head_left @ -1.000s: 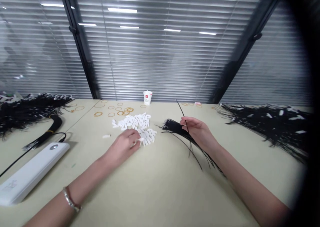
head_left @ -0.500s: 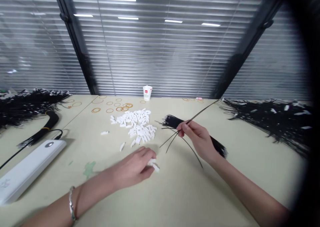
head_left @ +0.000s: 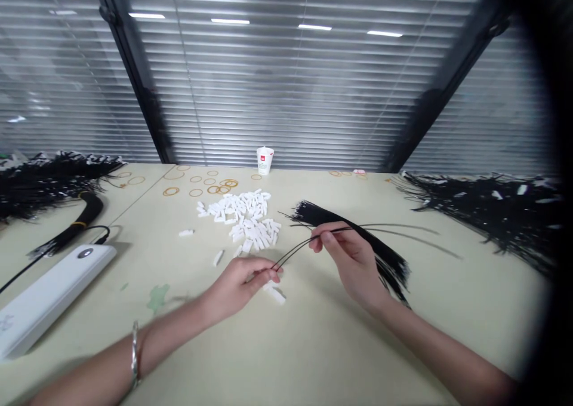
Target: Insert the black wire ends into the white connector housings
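Two thin black wires [head_left: 293,249] arch between my hands above the table. My left hand [head_left: 246,279] pinches their near ends between thumb and fingertips; whether a white piece is also in that pinch is hidden. Further along the same wires, my right hand [head_left: 347,254] is closed on them, and their far ends stick out to the right. Below my left fingertips lie a few loose white plastic pieces [head_left: 276,294]. A thick bundle of black wires [head_left: 322,214] rests on the table behind and under my right hand. Beyond my left hand spreads a pile of small white connector-like pieces [head_left: 244,210].
A paper cup [head_left: 264,162] stands at the back, with rubber bands [head_left: 219,188] left of it. At left are a white power bank [head_left: 58,298], a tied black wire bundle [head_left: 83,227] and a wire heap [head_left: 49,182]. Another heap [head_left: 492,209] lies right.
My left hand has left the loose white pieces on the table and taken the wire ends. The wires in my right hand have swung toward horizontal; fewer strands hang from it.
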Tool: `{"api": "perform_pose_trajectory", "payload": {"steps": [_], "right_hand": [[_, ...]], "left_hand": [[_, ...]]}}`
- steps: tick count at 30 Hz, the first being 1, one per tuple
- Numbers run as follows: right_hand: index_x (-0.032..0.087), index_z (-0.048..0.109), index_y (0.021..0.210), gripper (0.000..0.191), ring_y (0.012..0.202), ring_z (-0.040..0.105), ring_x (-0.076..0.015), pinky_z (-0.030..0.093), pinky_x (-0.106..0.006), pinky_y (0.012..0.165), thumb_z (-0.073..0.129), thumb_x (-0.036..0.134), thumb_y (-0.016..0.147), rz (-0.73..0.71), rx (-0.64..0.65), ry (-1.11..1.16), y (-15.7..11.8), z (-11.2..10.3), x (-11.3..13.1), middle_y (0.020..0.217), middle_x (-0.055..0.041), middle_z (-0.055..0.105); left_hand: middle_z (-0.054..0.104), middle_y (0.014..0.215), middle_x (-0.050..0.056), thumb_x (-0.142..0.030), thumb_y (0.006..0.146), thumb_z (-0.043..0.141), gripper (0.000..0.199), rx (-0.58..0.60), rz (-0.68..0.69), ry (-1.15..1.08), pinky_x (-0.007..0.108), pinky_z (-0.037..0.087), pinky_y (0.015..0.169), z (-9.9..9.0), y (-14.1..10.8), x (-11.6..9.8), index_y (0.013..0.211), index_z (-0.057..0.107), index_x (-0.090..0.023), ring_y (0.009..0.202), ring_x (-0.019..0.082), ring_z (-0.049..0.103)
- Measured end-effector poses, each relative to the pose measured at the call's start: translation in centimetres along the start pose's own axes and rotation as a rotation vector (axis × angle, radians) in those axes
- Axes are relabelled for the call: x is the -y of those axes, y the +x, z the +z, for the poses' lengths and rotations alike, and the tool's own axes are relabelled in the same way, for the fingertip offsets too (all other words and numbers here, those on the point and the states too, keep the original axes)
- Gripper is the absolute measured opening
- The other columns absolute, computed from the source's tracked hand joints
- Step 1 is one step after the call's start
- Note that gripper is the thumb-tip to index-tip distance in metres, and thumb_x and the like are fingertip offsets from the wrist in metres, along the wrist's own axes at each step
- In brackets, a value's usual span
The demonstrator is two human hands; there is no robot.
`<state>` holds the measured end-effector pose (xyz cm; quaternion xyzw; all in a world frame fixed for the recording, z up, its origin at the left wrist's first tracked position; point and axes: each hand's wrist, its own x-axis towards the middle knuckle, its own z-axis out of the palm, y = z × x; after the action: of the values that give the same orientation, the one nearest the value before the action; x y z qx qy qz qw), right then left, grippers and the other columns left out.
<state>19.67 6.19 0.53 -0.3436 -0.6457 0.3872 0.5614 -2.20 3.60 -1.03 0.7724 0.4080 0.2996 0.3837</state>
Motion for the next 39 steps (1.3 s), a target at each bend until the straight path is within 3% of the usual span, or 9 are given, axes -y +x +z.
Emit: {"api": "perform_pose_trajectory", "payload": {"steps": [4,11,16,19,22,27,31,36,39], "right_hand": [[0.024,0.060,0.091,0.012,0.074,0.058,-0.0128,0.049,-0.030,0.070,0.052,0.032,0.088,0.031,0.055,0.017,-0.4,0.7,-0.4,0.093,-0.0036,0.059],[0.019,0.055,0.080,0.017,0.066,0.057,-0.0131,0.046,-0.028,0.063,0.052,0.034,0.087,0.165,0.419,0.036,-1.8,3.1,-1.1,0.067,0.0004,0.057],[0.019,0.056,0.082,0.012,0.071,0.054,-0.0124,0.042,-0.026,0.066,0.057,0.031,0.084,0.193,0.412,-0.025,-1.9,2.9,-1.2,0.077,0.0001,0.056],[0.019,0.055,0.080,0.015,0.075,0.052,-0.0131,0.041,-0.027,0.070,0.054,0.033,0.085,0.213,0.376,-0.061,-1.4,2.3,-1.5,0.079,-0.0003,0.055],[0.018,0.054,0.081,0.017,0.074,0.050,-0.0131,0.040,-0.026,0.069,0.052,0.034,0.086,0.249,0.352,-0.081,-1.1,1.9,-1.9,0.076,0.0003,0.054],[0.018,0.053,0.079,0.015,0.068,0.047,-0.0115,0.037,-0.025,0.064,0.054,0.032,0.086,0.292,0.341,-0.080,-1.4,2.1,-2.2,0.071,0.0017,0.052],[0.018,0.051,0.082,0.016,0.066,0.049,-0.0095,0.040,-0.024,0.065,0.051,0.033,0.088,0.333,0.351,0.001,-1.9,2.4,-1.3,0.072,0.0022,0.052],[0.016,0.048,0.084,0.022,0.065,0.063,-0.0137,0.051,-0.030,0.062,0.048,0.038,0.089,0.446,0.626,0.201,-3.1,3.4,0.0,0.075,-0.0038,0.063],[0.015,0.050,0.081,0.022,0.069,0.064,-0.0147,0.053,-0.031,0.065,0.050,0.036,0.088,0.498,0.686,0.207,-3.6,3.7,-0.3,0.076,-0.0054,0.064]], "left_hand": [[0.063,0.074,0.004,-0.034,0.093,0.040,0.031,0.006,-0.037,-0.058,0.022,0.045,0.065,0.2,-0.1,0.1,0.088,0.064,-0.015,0.073,0.013,0.059],[0.056,0.065,0.000,-0.035,0.092,0.039,0.033,0.013,-0.032,-0.015,0.021,0.039,0.058,1.1,-0.7,-0.5,0.078,0.061,-0.014,0.062,0.011,0.052],[0.056,0.069,0.002,-0.031,0.092,0.041,0.030,0.001,0.022,0.090,0.022,0.039,0.062,0.8,-0.5,-0.6,0.075,0.060,-0.015,0.066,0.012,0.051],[0.057,0.086,0.005,-0.028,0.089,0.048,0.019,0.001,0.066,0.179,0.027,0.041,0.071,0.1,-0.2,-0.3,0.095,0.062,-0.018,0.082,0.016,0.051],[0.055,0.100,0.007,-0.024,0.088,0.050,0.029,0.064,0.098,0.243,0.028,0.043,0.074,-0.5,-0.1,0.0,0.116,0.054,-0.022,0.092,0.018,0.051],[0.054,0.093,0.005,-0.017,0.091,0.040,0.028,0.177,0.135,0.321,0.030,0.043,0.078,-0.8,-0.3,-0.1,0.112,0.057,-0.022,0.088,0.017,0.052],[0.053,0.095,0.007,-0.017,0.089,0.042,0.025,0.128,0.081,0.350,0.031,0.043,0.074,-1.0,-0.4,0.2,0.106,0.060,-0.019,0.083,0.017,0.054],[0.056,0.082,0.001,-0.019,0.084,0.049,0.008,0.013,-0.044,0.244,0.023,0.045,0.060,-1.1,0.0,1.0,0.090,0.054,-0.018,0.065,0.011,0.056],[0.055,0.075,-0.002,-0.019,0.084,0.048,0.001,-0.054,-0.094,0.165,0.020,0.045,0.059,-1.0,0.0,1.2,0.084,0.046,-0.019,0.065,0.010,0.055]]}}
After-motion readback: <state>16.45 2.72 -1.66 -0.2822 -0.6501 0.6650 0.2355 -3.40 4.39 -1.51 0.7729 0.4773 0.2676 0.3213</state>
